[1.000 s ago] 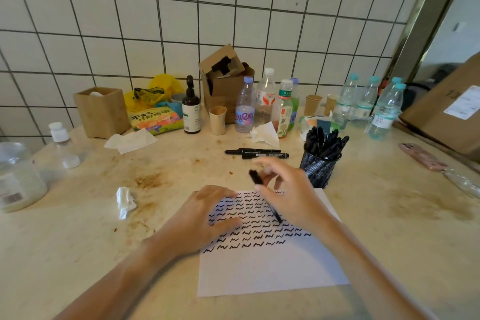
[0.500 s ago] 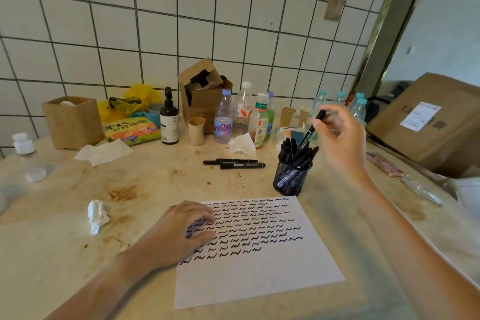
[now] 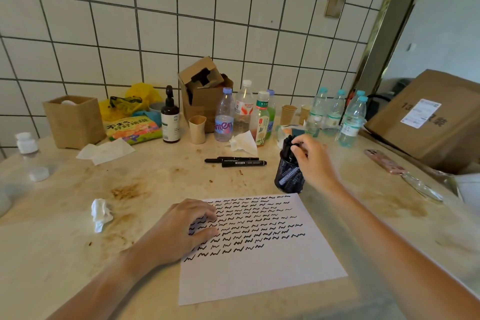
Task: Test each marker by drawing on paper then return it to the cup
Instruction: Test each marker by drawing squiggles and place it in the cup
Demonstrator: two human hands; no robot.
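Right hand (image 3: pixel 313 161) has dropped from its raised position half a second ago, when it held a marker above the cup, down onto the black mesh cup (image 3: pixel 289 179); fingertips now curl over the marker tops at the rim. Pinching one marker cap, apparently, though whether it is seating the tested marker or pulling a fresh one cannot be told from this view.

Left hand (image 3: pixel 181 231) unchanged: flat, fingers spread loosely, pressing the left part of the paper (image 3: pixel 259 267) to the table (image 3: pixel 65 254). Paper carries rows of black squiggles down to about mid-sheet; lower half blank.

Cup sits just beyond the paper's far right corner, packed full of black markers (image 3: pixel 287 149). Two more black markers (image 3: pixel 237 161) lie side by side on the table left of the cup, well apart from it — possibly rejects; not confirmed.

Risks, as judged:
- Cup is light mesh and crowded. A sideways push while forcing a marker in could tip it or jostle neighbours out.
- Tested and untested markers share one cup, look identical; easy to re-test one or skip another.
- Crumpled tissue (image 3: pixel 101 213) and table stains lie near the paper, not touching.
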